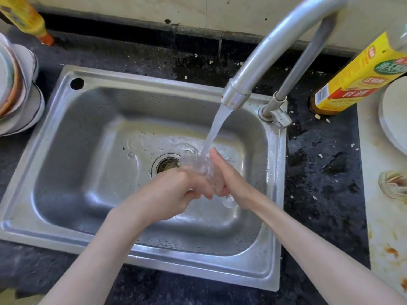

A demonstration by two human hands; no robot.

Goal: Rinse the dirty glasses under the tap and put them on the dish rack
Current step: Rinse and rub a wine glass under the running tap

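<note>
Head view, looking straight down into the stainless sink [72, 164]. Water is running from the curved tap [236, 93], and the stream lands right on a clear glass [203, 167] held over the basin, just right of the drain [167, 165]. Both hands are on it: the left hand [176, 190] comes in from the near left with fingers curled round the glass's lower part, and the right hand [229, 179] clasps it from the right side, thumb pointing up into the stream. The glass's base [230, 202] peeks out below the right hand.

On the dark speckled desk [319, 172], to the right of the sink, a second glass [394, 183] with brownish residue sits on a stained pale surface. Far right, a yellow-labelled bottle [356, 80] stands near the tap's base, with a white plate [394, 115] beside it. At the left edge, stacked bowls and plates [19, 93]; far left corner, another yellow bottle [26, 18].
</note>
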